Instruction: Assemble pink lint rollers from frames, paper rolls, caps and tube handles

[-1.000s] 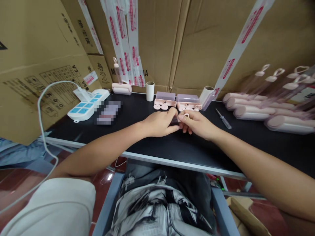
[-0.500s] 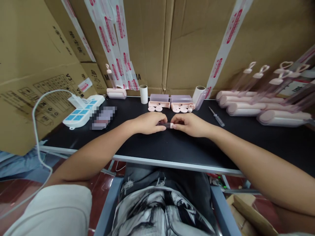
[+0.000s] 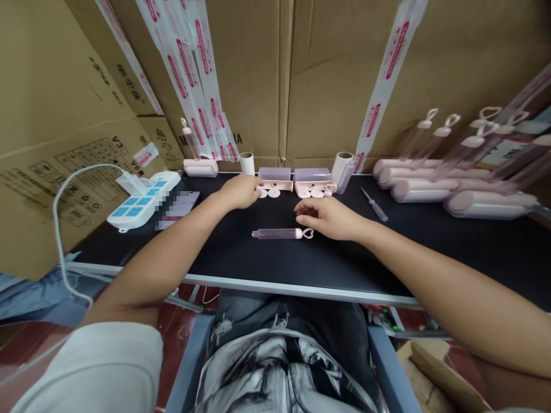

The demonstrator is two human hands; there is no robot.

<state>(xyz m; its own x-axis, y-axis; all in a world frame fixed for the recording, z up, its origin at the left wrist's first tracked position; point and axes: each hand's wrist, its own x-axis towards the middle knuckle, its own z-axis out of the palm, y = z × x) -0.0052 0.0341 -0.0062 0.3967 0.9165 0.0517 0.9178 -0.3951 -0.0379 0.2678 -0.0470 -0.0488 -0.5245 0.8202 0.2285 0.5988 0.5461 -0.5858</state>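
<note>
A clear pink handle with a heart-shaped loop (image 3: 282,233) lies flat on the black table (image 3: 267,261). My right hand (image 3: 327,217) rests just right of the loop, fingers loosely curled, holding nothing I can see. My left hand (image 3: 241,191) has reached to the back, its fingers curled at the small pink discs (image 3: 267,193) in front of a pink and lilac part (image 3: 274,178). What the left fingers hold, if anything, is hidden.
A second pink and lilac part (image 3: 314,180), two cardboard tubes (image 3: 247,163), a small screwdriver (image 3: 374,205), a row of finished pink rollers (image 3: 451,189), a power strip (image 3: 144,198) and a blurred card (image 3: 176,207) lie on the table. Taped cardboard boxes (image 3: 301,74) wall in the back.
Both hands held the handle together; now it lies on the table. My left hand moved back and left to the pink discs. My right hand stays beside the handle's loop.
</note>
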